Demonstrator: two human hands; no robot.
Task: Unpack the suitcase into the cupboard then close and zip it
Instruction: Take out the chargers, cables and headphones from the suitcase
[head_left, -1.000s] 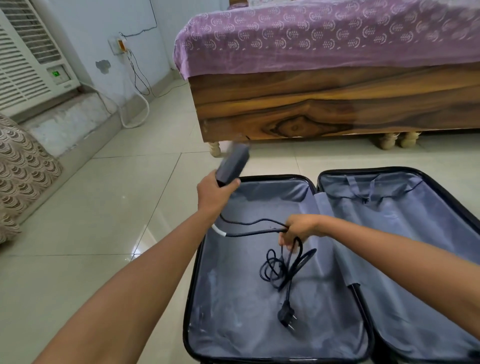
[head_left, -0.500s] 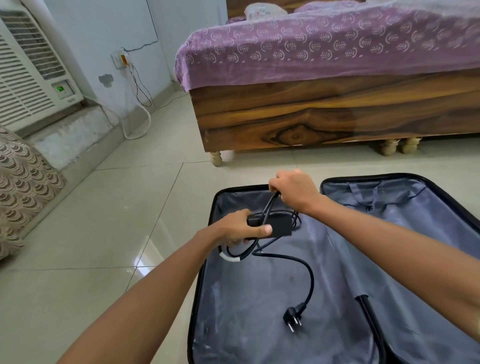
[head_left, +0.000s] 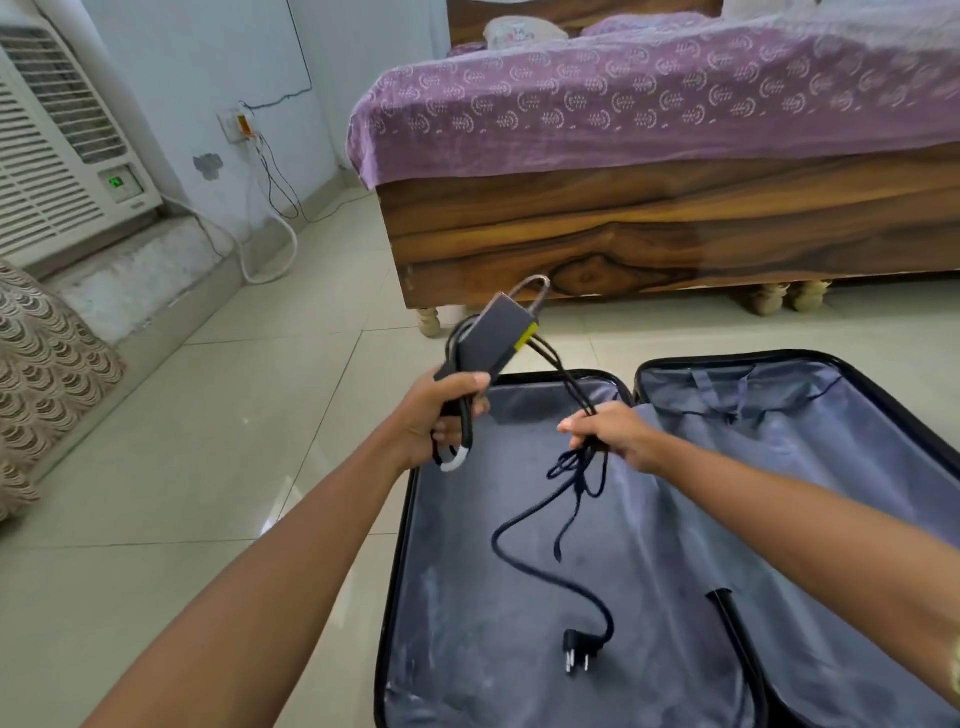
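One suitcase (head_left: 519, 691) lies open flat on the tiled floor (head_left: 156, 493), its two halves side by side and both lined in grey-blue fabric. The left half holds only the trailing end of a black cable (head_left: 540, 566), which curls down to a two-pin plug (head_left: 577, 656) resting on the lining. The right half shows a black tube-like part (head_left: 727, 618) near the hinge and cross straps toward its far edge; nothing else can be made out in it.

Two bare forearms reach out over the case. The right hand (head_left: 613, 434) is curled round a gathered bunch of the cable, pinching it above the left half, with loops hanging below the fist. The left hand (head_left: 441, 415) grips the lower end of one dark grey power adapter (head_left: 493, 338) together with loops of cable, one stretch of which is wrapped in white. The adapter is held tilted up above the case's far left rim, with a yellow band at its upper end where two strands of cable run down to the right hand.

Beyond stands one wooden bed (head_left: 649, 228) under a purple patterned sheet (head_left: 649, 104), with three turned feet visible. On the left are one white air conditioner (head_left: 57, 156) with a green display, a wall socket (head_left: 236, 124) with wires hanging from it, and a patterned cushion-like fabric surface (head_left: 47, 374).
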